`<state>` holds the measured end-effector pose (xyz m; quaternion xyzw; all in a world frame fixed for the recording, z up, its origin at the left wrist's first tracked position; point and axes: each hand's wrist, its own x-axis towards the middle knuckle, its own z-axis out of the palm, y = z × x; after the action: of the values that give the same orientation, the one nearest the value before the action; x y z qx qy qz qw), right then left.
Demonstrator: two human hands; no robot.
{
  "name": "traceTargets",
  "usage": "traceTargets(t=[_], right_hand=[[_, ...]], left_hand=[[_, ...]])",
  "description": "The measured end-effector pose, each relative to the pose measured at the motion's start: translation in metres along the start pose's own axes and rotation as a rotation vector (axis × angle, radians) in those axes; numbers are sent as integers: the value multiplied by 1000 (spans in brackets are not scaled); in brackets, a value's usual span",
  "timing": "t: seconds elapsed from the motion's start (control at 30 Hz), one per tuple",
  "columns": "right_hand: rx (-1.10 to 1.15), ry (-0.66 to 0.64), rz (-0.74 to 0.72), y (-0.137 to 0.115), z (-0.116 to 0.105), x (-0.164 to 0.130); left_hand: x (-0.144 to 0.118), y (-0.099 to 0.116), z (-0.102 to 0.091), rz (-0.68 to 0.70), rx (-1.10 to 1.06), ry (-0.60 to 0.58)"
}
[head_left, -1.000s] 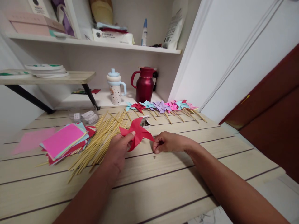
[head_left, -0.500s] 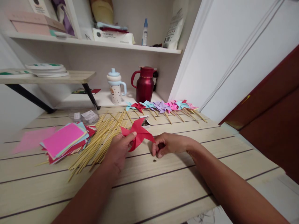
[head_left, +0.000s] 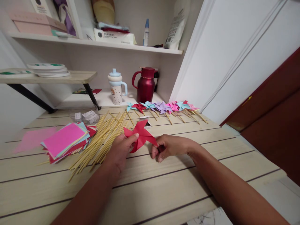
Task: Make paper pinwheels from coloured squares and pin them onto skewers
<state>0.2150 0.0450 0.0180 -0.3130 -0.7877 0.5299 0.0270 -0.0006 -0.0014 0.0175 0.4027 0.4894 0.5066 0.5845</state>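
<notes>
My left hand [head_left: 123, 148] is closed on a red paper pinwheel [head_left: 140, 135], thumb on top near its middle. The pinwheel is held above the table with its folded blades spread, and no stick shows on it. Just to the right, my right hand [head_left: 167, 147] is low over the tabletop, with thumb and fingers bent together close to the wood. Its fingertips cover whatever is between them. One blade tip reaches the right hand's knuckles. Behind the pinwheel is a small open box [head_left: 147, 124] with dark little pieces inside, partly covered by the paper.
Bamboo sticks [head_left: 103, 140] lie in a loose heap left of my hands, beside a stack of coloured paper sheets [head_left: 64, 140]. Pinwheels on sticks [head_left: 162, 107] line the table's back edge. Behind them stand a red jug [head_left: 145, 86] and a pale cup [head_left: 116, 90].
The small metal piece on the table by my right fingertips is no longer visible. My right fingers have moved slightly down and left over that spot. The pinwheel has shifted slightly right.
</notes>
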Motion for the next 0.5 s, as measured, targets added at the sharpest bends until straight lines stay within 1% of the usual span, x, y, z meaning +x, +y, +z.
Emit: traceTargets(t=[0.13, 0.3, 0.5], right_hand=[[-9, 17, 10, -3, 0, -1], [-67, 41, -17, -6, 0, 0], [-51, 50, -12, -3, 3, 3]], left_hand=[[0, 0, 0, -9, 20, -14], [0, -1, -1, 11, 21, -22], [0, -1, -1, 17, 33, -32]])
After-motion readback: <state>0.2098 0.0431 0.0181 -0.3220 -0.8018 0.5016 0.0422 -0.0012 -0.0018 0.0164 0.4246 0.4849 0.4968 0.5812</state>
